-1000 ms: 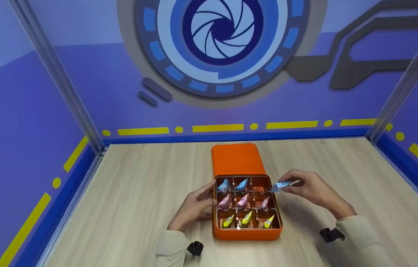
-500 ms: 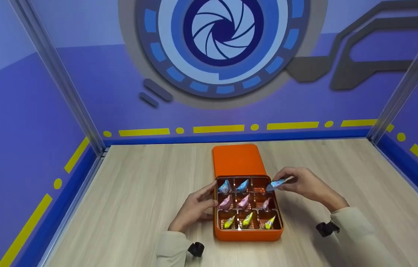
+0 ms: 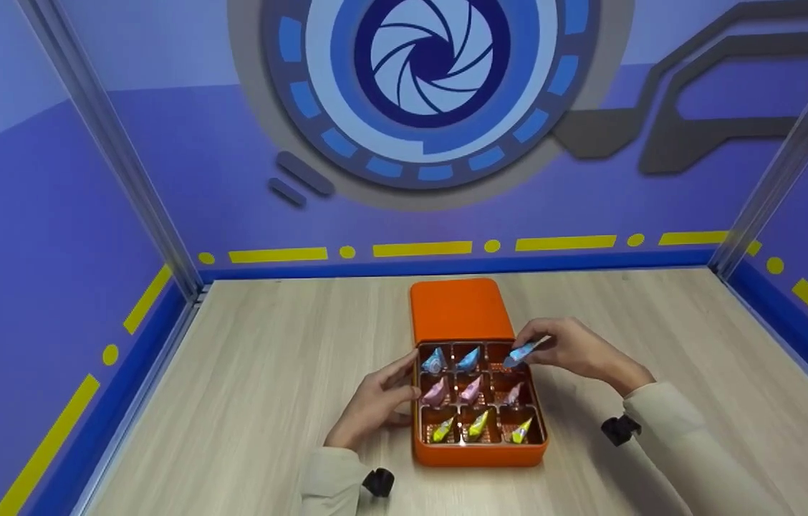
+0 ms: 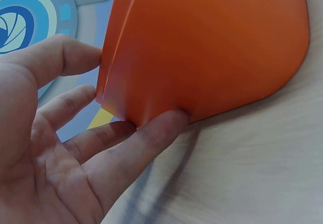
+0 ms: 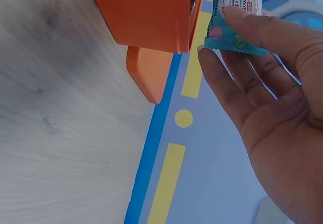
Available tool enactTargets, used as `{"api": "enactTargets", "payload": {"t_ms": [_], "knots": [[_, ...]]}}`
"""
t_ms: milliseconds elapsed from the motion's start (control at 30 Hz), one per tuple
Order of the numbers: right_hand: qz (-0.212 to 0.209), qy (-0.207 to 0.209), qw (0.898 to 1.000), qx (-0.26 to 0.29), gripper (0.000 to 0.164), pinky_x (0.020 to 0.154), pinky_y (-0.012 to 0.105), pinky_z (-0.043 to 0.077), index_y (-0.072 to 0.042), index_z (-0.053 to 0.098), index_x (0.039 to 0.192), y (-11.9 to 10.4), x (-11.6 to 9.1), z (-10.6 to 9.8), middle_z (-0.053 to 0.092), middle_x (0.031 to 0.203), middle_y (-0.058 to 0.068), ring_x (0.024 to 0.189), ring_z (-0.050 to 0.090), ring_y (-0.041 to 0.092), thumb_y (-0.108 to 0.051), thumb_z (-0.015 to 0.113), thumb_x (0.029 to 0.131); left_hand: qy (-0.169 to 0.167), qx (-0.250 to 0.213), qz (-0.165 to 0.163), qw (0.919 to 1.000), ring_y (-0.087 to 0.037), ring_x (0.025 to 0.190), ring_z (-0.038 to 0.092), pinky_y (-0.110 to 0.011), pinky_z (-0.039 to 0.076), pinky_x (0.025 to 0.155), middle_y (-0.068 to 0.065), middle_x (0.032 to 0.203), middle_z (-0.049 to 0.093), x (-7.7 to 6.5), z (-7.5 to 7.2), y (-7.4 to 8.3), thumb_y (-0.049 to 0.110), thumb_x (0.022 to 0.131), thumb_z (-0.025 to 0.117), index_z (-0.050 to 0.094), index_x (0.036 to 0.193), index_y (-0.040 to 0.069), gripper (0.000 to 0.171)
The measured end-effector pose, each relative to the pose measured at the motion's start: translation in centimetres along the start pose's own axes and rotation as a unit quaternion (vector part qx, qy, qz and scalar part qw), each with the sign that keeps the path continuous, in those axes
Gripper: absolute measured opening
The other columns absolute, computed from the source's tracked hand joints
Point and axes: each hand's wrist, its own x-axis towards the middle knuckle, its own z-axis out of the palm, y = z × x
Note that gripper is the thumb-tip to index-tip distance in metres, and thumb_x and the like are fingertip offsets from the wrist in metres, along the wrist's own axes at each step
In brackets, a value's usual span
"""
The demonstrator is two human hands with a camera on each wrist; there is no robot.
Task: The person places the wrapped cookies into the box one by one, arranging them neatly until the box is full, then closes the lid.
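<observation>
An orange box (image 3: 479, 455) with a divided inner tray rests on the table. My right hand (image 3: 576, 351) pinches a blue-wrapped candy (image 5: 234, 19) between thumb and fingers, over the back-right compartment. My left hand (image 3: 372, 405) touches the box's left side, its fingertips resting along the orange wall (image 4: 212, 47) in the left wrist view. Two blue-wrapped candies (image 3: 468, 358) fill the other back compartments. Pink-wrapped candies (image 3: 471, 390) occupy the middle row, and yellow-wrapped candies (image 3: 478, 426) the front row, one per compartment.
The orange lid (image 3: 461, 312) lies directly behind the box. Wood-grain tabletop (image 3: 282, 373) extends to both sides. Blue printed panels (image 3: 182, 165) with metal corner posts (image 3: 124, 158) enclose the back and sides.
My right hand has moved left with the blue-wrapped candy, from beside the box's right rim to over the back-right compartment. My left hand stays at the box's left side.
</observation>
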Motion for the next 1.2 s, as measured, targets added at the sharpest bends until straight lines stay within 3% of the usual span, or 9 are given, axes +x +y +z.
{"api": "enactTargets", "payload": {"t_ms": [367, 900, 1200], "knots": [[-0.017, -0.017, 0.999, -0.037, 0.021, 0.081, 0.033, 0.061, -0.016, 0.078, 0.105, 0.3, 1.4, 0.4, 0.076, 0.1, -0.004, 0.089, 0.07, 0.017, 0.001, 0.08, 0.093, -0.001, 0.011, 0.001, 0.9999, -0.032, 0.119, 0.066, -0.047, 0.065, 0.08, -0.024, 0.165, 0.038, -0.1, 0.1, 0.0, 0.008, 0.096, 0.069, 0.046, 0.163, 0.018, 0.072], [-0.035, -0.035, 0.997, -0.065, 0.023, 0.083, 0.032, 0.061, -0.013, 0.078, 0.104, 0.6, 2.3, 1.0, 0.074, 0.102, -0.003, 0.094, 0.07, 0.018, 0.006, 0.079, 0.091, 0.009, 0.011, -0.008, 0.9999, -0.032, 0.118, 0.067, -0.048, 0.065, 0.079, -0.025, 0.165, 0.039, 0.1, 0.1, 0.0, 0.008, 0.096, 0.069, 0.046, 0.163, 0.019, 0.072], [-0.036, -0.043, 0.994, -0.091, 0.025, 0.086, 0.045, 0.062, -0.014, 0.079, 0.104, 0.7, 2.5, 1.4, 0.073, 0.103, -0.005, 0.096, 0.069, 0.02, 0.007, 0.079, 0.091, 0.009, 0.008, -0.006, 0.9999, -0.033, 0.121, 0.066, -0.048, 0.065, 0.078, -0.025, 0.164, 0.039, 0.0, 0.2, 0.0, 0.007, 0.095, 0.069, 0.046, 0.163, 0.018, 0.073]]}}
